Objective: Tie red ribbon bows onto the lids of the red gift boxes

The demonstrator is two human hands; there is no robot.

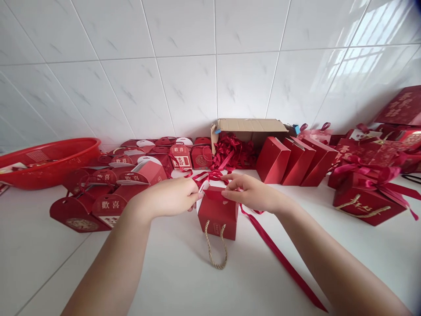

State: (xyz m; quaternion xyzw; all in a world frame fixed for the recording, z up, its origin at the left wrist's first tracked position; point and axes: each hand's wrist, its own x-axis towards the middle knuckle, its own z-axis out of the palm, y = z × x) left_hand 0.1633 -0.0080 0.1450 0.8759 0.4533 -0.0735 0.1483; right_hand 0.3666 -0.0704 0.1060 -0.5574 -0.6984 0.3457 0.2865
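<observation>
A small red gift box (217,215) stands upright on the white tabletop, its top flaps partly folded in. From its near side hangs a twisted gold rope handle (217,265). My left hand (182,194) pinches the flap at the box's left top edge, with the fingertips partly hidden. On the other side, my right hand (247,192) has thumb and fingers closed on the right top flap. A red ribbon (279,254) runs from beside the box toward the front right, and more ribbon lies just behind the box.
Several red boxes (82,210) crowd the left, with a red plastic basin (52,158) behind them. A cardboard carton (253,125) of ribbons stands by the tiled wall. Right of it are upright red boxes (272,160) and a box with a ribbon bow (368,197).
</observation>
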